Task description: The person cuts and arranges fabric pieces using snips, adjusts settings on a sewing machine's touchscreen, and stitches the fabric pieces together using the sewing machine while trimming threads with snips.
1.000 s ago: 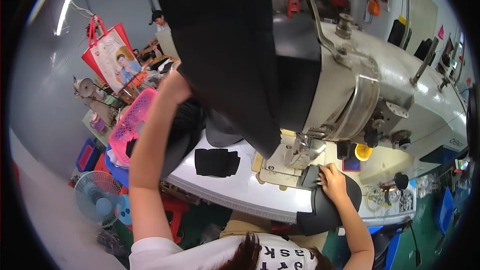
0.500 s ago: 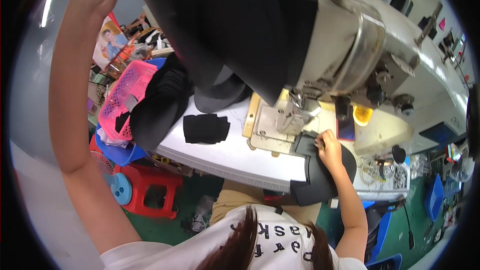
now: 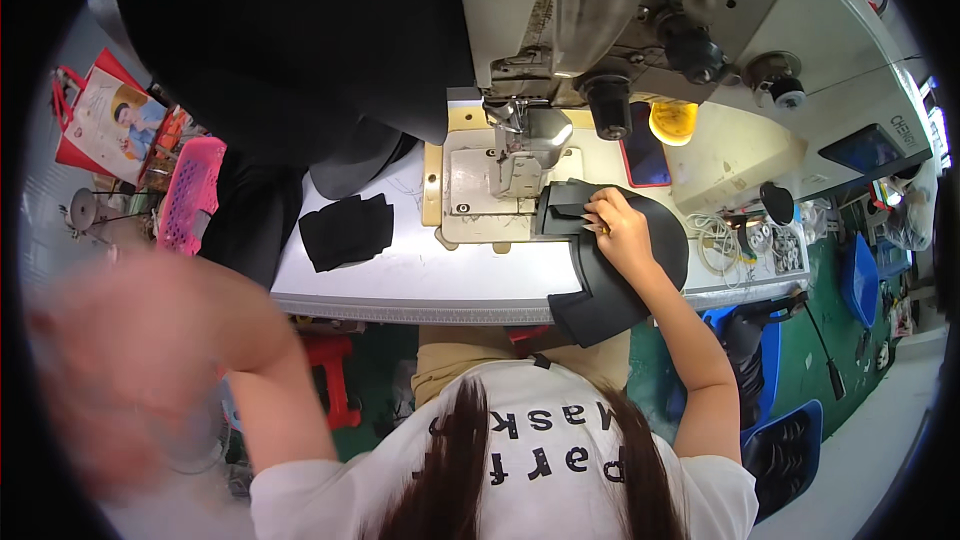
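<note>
Right hand (image 3: 618, 230): fingers curled, tips on black piece (image 3: 612, 290); firm hold cannot be told.
Left hand (image 3: 140, 370): lowered from raised position, blurred; opening, contents cannot be told.
Black piece: over table (image 3: 440, 285) edge, beside presser foot (image 3: 517, 175); right hand alone attends.

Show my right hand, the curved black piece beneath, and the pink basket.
Right hand (image 3: 621, 233), head view: its back.
Curved black piece (image 3: 617, 290), head view: area below the hand.
Pink basket (image 3: 188, 198), head view: perforated wall.
</note>
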{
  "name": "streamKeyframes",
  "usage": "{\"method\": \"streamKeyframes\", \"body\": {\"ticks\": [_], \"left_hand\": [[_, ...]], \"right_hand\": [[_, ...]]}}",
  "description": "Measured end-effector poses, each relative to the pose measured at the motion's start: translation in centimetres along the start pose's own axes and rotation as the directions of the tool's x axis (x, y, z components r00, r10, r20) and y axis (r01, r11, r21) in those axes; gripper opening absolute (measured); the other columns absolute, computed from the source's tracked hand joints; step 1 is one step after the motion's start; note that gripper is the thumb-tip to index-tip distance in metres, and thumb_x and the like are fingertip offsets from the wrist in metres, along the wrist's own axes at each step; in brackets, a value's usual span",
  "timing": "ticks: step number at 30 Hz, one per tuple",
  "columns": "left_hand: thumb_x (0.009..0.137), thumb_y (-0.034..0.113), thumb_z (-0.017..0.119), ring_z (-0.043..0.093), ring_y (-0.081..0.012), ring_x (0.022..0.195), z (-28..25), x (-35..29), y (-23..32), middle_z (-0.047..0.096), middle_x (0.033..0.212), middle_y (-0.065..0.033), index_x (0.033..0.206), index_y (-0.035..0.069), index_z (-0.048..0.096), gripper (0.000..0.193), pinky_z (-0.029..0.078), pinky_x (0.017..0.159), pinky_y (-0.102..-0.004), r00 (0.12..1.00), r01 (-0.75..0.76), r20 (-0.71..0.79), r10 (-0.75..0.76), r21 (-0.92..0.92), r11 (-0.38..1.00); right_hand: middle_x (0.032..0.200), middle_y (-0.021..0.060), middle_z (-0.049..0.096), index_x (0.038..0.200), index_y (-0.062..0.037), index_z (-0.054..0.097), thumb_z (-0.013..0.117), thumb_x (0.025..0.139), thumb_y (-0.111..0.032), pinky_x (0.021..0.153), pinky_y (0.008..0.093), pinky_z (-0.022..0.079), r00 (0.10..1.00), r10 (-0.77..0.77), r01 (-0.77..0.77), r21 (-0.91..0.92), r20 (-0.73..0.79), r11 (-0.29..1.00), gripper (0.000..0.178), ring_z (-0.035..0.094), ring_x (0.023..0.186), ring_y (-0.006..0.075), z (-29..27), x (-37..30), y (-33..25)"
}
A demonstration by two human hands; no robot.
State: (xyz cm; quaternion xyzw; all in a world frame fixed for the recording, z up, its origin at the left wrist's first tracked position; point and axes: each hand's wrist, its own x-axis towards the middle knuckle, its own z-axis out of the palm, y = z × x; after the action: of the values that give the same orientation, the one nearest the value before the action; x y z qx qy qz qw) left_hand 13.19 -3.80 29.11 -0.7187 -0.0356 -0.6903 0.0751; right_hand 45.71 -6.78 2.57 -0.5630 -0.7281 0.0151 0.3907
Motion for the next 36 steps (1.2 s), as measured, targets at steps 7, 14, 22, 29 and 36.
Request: {"method": "streamKeyframes", "body": {"ticks": [7,14,22,29,36], "left_hand": [[0.088,0.012,0.050,0.055,-0.0321,0.092,15.5,-21.4,-0.3,0.061,0.092,-0.0133,0.092,-0.001,0.059,0.017,0.044,0.080,-0.0400,0.564,0.670,0.775,-0.285,-0.227,0.707],[0.075,0.027,0.068,0.045,-0.0290,0.109,16.4,-24.8,1.1,0.051,0.111,-0.0119,0.095,0.008,0.062,0.028,0.037,0.090,-0.0402,0.436,0.413,0.895,-0.089,-0.111,0.904],[0.074,0.019,0.069,0.052,-0.0290,0.101,12.3,-24.9,2.1,0.055,0.106,-0.0137,0.097,0.005,0.061,0.028,0.043,0.085,-0.0407,0.537,0.474,0.827,-0.167,-0.132,0.871],[0.073,0.013,0.067,0.055,-0.0296,0.086,-5.9,-20.1,-6.7,0.058,0.086,-0.0116,0.087,0.002,0.062,0.019,0.046,0.074,-0.0375,0.408,0.203,0.634,-0.657,0.638,0.742],[0.074,0.012,0.068,0.054,-0.0302,0.091,-11.1,-21.9,-8.5,0.056,0.090,-0.0117,0.099,0.002,0.061,0.028,0.046,0.079,-0.0377,0.233,0.202,0.654,-0.720,0.692,0.693]], "right_hand": [[0.090,0.0059,0.061,0.088,-0.0053,0.063,0.069,0.059,-0.001,0.058,0.0294,0.050,0.979,-0.204,0.202,-0.246,0.018,0.948,0.030,0.064,0.071,0.0200,-2.0,-1.9,-2.8],[0.086,0.0100,0.064,0.094,-0.0043,0.066,0.060,0.064,0.006,0.067,0.0367,0.048,0.972,-0.232,0.231,-0.284,0.029,0.931,0.032,0.062,0.076,0.0264,-14.6,-1.7,-8.5],[0.078,0.0187,0.060,0.089,0.0085,0.060,0.054,0.078,0.007,0.067,0.0338,0.048,0.936,-0.242,0.166,-0.286,-0.257,0.944,0.013,0.058,0.070,0.0282,-22.0,2.7,-12.1],[0.068,0.0067,0.055,0.083,0.0025,0.059,0.064,0.080,-0.001,0.055,0.0249,0.038,0.999,0.035,-0.034,-0.060,0.011,0.998,0.006,0.044,0.057,0.0131,-16.9,5.2,-7.8],[0.075,0.0025,0.060,0.095,-0.0008,0.066,0.061,0.085,-0.005,0.065,0.0226,0.041,0.994,0.061,-0.067,0.066,0.096,0.996,0.012,0.051,0.069,0.0090,-12.2,8.2,-8.3]]}}
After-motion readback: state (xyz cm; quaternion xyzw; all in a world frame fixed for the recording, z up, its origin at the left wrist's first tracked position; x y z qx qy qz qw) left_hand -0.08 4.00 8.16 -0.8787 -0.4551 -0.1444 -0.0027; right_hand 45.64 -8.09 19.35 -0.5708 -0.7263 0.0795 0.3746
